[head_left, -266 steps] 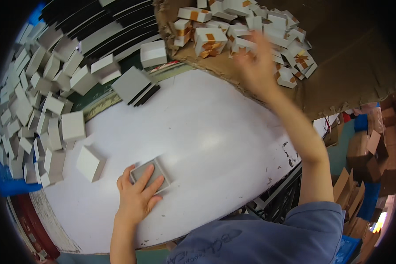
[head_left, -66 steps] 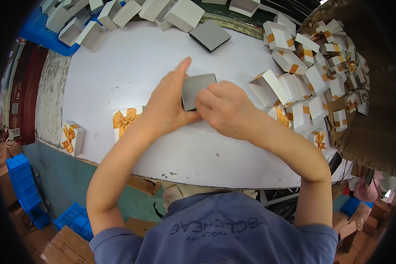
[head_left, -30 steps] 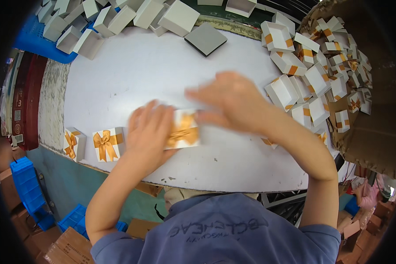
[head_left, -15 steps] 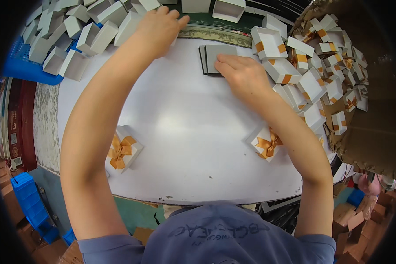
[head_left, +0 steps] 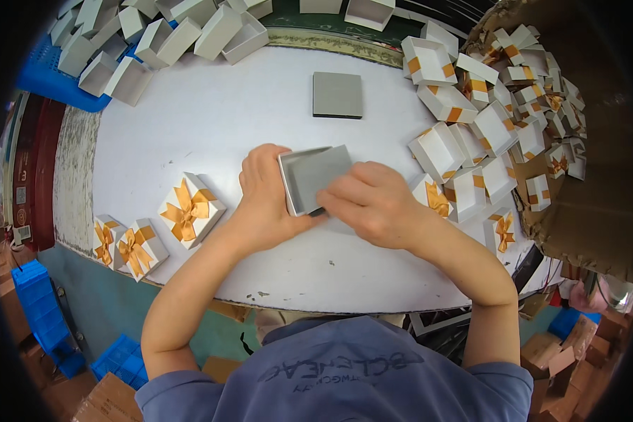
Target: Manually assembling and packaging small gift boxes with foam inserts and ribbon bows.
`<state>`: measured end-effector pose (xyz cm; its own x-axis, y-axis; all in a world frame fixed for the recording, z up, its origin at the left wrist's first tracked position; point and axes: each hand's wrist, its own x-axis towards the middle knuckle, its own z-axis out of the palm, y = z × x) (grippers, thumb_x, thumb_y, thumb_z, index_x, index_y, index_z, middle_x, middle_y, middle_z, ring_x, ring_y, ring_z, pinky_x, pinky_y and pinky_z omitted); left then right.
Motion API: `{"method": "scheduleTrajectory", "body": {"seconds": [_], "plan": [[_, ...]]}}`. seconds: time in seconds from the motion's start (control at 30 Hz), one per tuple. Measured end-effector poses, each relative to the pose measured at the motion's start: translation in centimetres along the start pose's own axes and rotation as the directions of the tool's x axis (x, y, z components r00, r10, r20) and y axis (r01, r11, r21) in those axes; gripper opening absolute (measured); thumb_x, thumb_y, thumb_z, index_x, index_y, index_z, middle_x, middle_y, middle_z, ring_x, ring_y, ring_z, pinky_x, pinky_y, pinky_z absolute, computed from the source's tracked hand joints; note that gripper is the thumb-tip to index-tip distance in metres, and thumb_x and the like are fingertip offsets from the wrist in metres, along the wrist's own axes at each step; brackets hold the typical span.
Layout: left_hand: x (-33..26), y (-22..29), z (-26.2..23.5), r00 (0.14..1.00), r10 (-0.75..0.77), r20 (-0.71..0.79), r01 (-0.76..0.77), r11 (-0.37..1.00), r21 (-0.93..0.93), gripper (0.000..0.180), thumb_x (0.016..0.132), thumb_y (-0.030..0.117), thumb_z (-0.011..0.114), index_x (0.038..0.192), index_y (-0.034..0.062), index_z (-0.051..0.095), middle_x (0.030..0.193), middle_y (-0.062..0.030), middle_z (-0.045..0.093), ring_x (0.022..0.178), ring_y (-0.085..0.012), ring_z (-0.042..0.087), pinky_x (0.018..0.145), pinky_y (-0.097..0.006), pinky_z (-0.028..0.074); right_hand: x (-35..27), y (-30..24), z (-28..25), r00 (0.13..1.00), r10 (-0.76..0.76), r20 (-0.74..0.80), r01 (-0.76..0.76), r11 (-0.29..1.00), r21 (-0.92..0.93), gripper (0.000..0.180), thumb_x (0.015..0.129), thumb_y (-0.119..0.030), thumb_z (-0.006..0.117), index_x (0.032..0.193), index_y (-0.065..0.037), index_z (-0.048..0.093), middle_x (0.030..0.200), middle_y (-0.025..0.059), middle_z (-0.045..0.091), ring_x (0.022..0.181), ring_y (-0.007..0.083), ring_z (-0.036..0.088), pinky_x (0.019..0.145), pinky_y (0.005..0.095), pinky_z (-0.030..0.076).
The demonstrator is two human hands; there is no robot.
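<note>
Nearest the body, by the table's (head_left: 369, 278) front edge on the left, two bow-tied boxes (head_left: 142, 250) lean close together, with a third bow-tied box (head_left: 191, 211) just beyond them; all look like light, stiff card whose satin bows would crush before the walls do, so plain sides seem the better hold. Across on the right, another box with a gold bow (head_left: 501, 231) sits near the edge. Further in, over the middle of the table, the left hand (head_left: 264, 204) is closed around the left side of an open white box (head_left: 286, 184), thumb along the near side, fingers behind the far left corner. The right hand (head_left: 373, 204) has its fingers curled on the right side of a grey pad (head_left: 330, 169), which sits askew at the box's mouth; its fingertips are partly hidden, so the exact pinch cannot be told. That pad is probably light and springy, like foam: it should give under a press and mark if dug into, so its edges are the place to take it. The box's thin walls would likely bow inward if squeezed hard; low on the sides or at the corners should be firmer. Beyond the hands lies a short stack of grey pads (head_left: 337, 95), then, at the far left, plain white boxes (head_left: 243, 39) are heaped in and around a blue crate (head_left: 56, 81).
</note>
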<state>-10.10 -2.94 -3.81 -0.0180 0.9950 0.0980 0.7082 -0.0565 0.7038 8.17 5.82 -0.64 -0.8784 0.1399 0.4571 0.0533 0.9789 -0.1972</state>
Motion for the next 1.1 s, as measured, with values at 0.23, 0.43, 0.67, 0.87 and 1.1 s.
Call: {"method": "scheduleTrajectory", "body": {"seconds": [0.23,0.43,0.67,0.87,1.1], "plan": [[-2.0,-2.0,0.7,0.926,0.376,-0.04,-0.377,0.926,-0.028,0.073,0.065,0.023,0.077,0.127,0.011,0.041,0.129,-0.0179,0.034,0.117,-0.0378,0.034,0.093,-0.047,0.03,1.7,4.3,-1.4,0.954,0.249,-0.17,-0.197,0.941,0.275,0.009,0.074,-0.014,0.065,0.082,-0.01,0.064,0.084,0.0052,0.061,0.081,0.0241,0.058,0.068,0.0355,0.047],[-2.3,-0.4,-2.9,0.91,0.358,0.211,-0.391,0.908,0.149,0.041,0.073,0.016,0.069,0.112,0.0212,0.061,0.129,-0.0095,0.046,0.12,-0.0377,0.035,0.093,-0.048,0.033,-0.6,12.4,-4.2,0.823,0.545,-0.162,-0.558,0.721,-0.411,0.025,0.074,-0.013,0.069,0.096,-0.005,0.059,0.094,0.0087,0.06,0.085,0.0251,0.058,0.073,0.0348,0.047],[-2.7,-0.3,-2.7,0.94,0.216,0.263,-0.26,0.955,0.143,0.041,0.073,0.022,0.069,0.113,0.0219,0.061,0.13,-0.0104,0.046,0.119,-0.039,0.036,0.096,-0.048,0.033,1.8,5.1,-2.8,0.578,0.763,0.289,-0.407,-0.037,0.912,0.027,0.085,-0.017,0.063,0.106,-0.004,0.053,0.1,0.0043,0.058,0.091,0.0105,0.056,0.078,0.0256,0.048],[-3.7,-0.4,-1.7,0.883,0.413,0.224,-0.452,0.877,0.166,0.059,0.069,0.016,0.076,0.123,0.0165,0.053,0.137,-0.0182,0.029,0.121,-0.0394,0.034,0.097,-0.045,0.037,-0.2,3.3,0.7,0.424,0.69,0.587,-0.452,-0.4,0.797,0.024,0.092,-0.022,0.053,0.108,-0.003,0.055,0.099,0.0034,0.059,0.086,0.01,0.058,0.077,0.0257,0.048],[-2.5,-1.3,0.5,0.921,0.306,-0.243,-0.384,0.821,-0.423,0.078,0.064,0.014,0.08,0.127,0.0021,0.035,0.137,-0.0258,0.022,0.111,-0.0381,0.043,0.084,-0.04,0.046,1.7,-0.9,2.1,0.856,0.496,0.144,-0.515,0.799,0.311,0.017,0.085,-0.015,0.055,0.097,-0.004,0.061,0.085,0.0113,0.062,0.075,0.0309,0.058,0.065,0.0361,0.047]]}}
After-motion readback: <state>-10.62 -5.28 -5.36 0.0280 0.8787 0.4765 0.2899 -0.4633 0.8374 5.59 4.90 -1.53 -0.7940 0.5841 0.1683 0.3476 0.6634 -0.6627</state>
